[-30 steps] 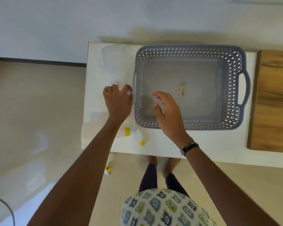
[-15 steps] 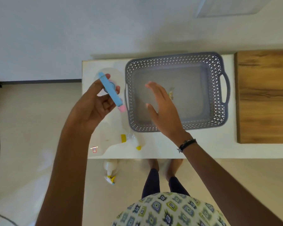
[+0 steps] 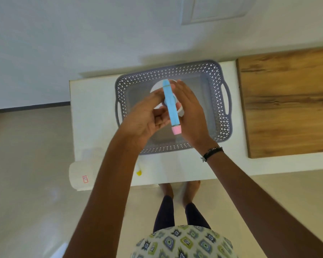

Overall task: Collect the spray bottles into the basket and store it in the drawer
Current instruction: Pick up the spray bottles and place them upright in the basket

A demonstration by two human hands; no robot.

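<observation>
1. The left hand (image 3: 144,116) curls its fingers round a spray bottle (image 3: 171,105) with a blue top and pink tip.
2. The right hand (image 3: 191,112), fingers straight, lies flat against the bottle's other side.
3. The bottle hangs above the grey basket (image 3: 220,116) on the white worktop (image 3: 93,116).
</observation>
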